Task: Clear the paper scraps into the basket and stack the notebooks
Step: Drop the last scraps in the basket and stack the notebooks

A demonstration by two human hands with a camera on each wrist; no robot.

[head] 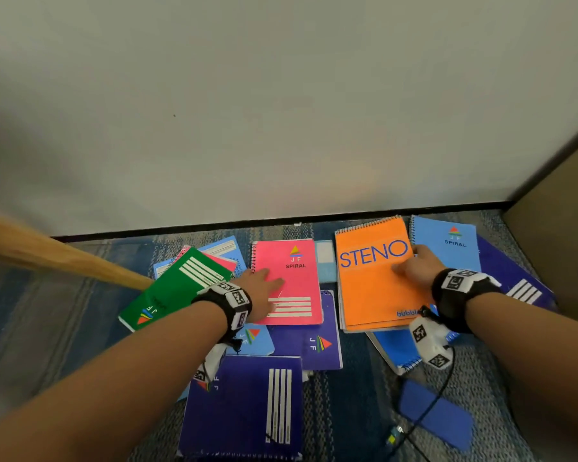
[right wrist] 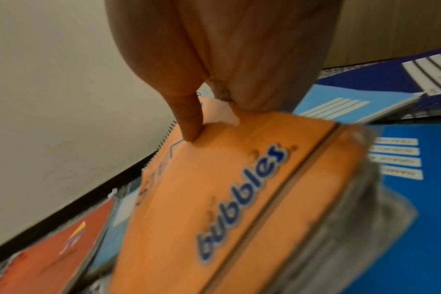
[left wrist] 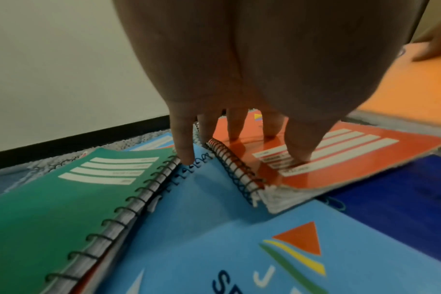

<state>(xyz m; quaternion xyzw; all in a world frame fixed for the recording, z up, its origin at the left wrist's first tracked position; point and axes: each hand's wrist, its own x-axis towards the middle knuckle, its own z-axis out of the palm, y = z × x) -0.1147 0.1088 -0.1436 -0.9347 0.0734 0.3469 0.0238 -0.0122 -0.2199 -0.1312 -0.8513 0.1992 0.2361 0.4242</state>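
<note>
A striped rug by the wall carries scattered notebooks. The left hand lies flat, fingers straight, on the pink notebook mid-rug. The right hand pinches the orange pad's right edge. Both are probably light, stiff-covered, best gripped by an edge.
</note>
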